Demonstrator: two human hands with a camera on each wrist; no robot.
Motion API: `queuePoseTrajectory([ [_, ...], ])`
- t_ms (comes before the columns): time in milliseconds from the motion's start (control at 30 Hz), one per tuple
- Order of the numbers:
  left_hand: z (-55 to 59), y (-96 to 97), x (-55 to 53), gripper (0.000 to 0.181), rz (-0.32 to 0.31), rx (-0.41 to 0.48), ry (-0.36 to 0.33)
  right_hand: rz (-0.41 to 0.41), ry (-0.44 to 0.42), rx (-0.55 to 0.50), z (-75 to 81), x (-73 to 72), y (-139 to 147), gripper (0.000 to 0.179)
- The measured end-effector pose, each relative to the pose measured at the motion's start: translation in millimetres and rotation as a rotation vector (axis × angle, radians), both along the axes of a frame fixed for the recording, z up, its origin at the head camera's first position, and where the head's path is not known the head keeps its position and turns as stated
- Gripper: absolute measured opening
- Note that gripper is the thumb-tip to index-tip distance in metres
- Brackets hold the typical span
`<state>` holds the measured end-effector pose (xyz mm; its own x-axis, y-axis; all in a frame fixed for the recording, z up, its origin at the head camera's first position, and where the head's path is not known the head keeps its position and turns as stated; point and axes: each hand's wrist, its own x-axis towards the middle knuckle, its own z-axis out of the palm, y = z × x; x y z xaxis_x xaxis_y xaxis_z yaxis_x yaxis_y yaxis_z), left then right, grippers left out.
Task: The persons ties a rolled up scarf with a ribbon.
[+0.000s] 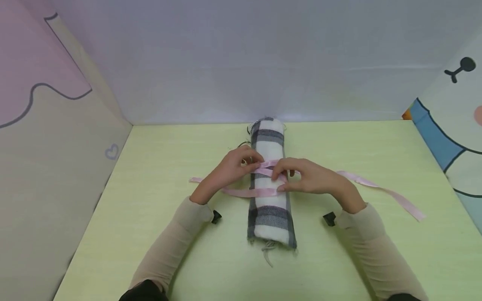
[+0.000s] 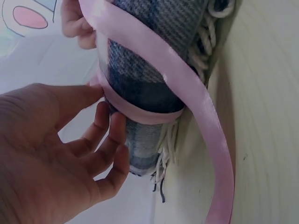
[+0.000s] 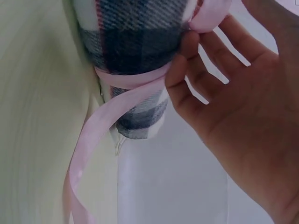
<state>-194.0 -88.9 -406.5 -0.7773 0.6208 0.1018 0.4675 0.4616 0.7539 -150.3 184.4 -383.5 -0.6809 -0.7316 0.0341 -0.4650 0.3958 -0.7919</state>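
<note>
A rolled plaid scarf (image 1: pixel 269 146) in grey, navy and white, with fringed ends, lies lengthwise on the table. Pink satin ribbon (image 1: pixel 246 193) wraps around its middle, with strands crossing on top. My left hand (image 1: pixel 235 165) is at the roll's left side, thumb and fingertips pinching the ribbon where it circles the roll. From the right, my right hand (image 1: pixel 310 175) reaches over the top, thumb and forefinger pinching a ribbon strand that comes across from the left. In the right wrist view a ribbon loop (image 3: pixel 212 16) bulges beside the fingers; the thumb tip is hidden.
One loose ribbon tail (image 1: pixel 399 198) trails over the light green table (image 1: pixel 150 251) to the right; a short end (image 1: pixel 195 179) pokes out behind the left wrist. Pale wall panels (image 1: pixel 263 62) rise at the back and sides, with cartoon prints.
</note>
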Motion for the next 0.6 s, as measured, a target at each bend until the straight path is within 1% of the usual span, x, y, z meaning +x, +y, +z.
queuePoseTrajectory([
  [100,0.0,-1.3,-1.6,0.016,-0.040,0.014,-0.042,0.018,-0.038,0.006,1.2,-0.8,5.2,0.027],
  [200,0.1,-2.1,-2.6,0.015,-0.059,0.017,-0.068,0.009,-0.052,0.027,2.4,-1.5,8.3,0.024],
  [367,-2.0,-6.0,-4.8,0.012,-0.052,0.011,-0.104,-0.051,-0.059,0.076,1.6,-3.1,13.3,0.011],
  [433,-2.7,-8.0,-5.8,0.011,-0.051,0.007,-0.112,-0.071,-0.062,0.080,1.8,-3.6,16.7,0.008],
  [600,-3.9,-11.0,-8.0,0.010,-0.061,-0.001,-0.113,-0.100,-0.051,0.067,2.9,-4.2,27.2,0.008],
])
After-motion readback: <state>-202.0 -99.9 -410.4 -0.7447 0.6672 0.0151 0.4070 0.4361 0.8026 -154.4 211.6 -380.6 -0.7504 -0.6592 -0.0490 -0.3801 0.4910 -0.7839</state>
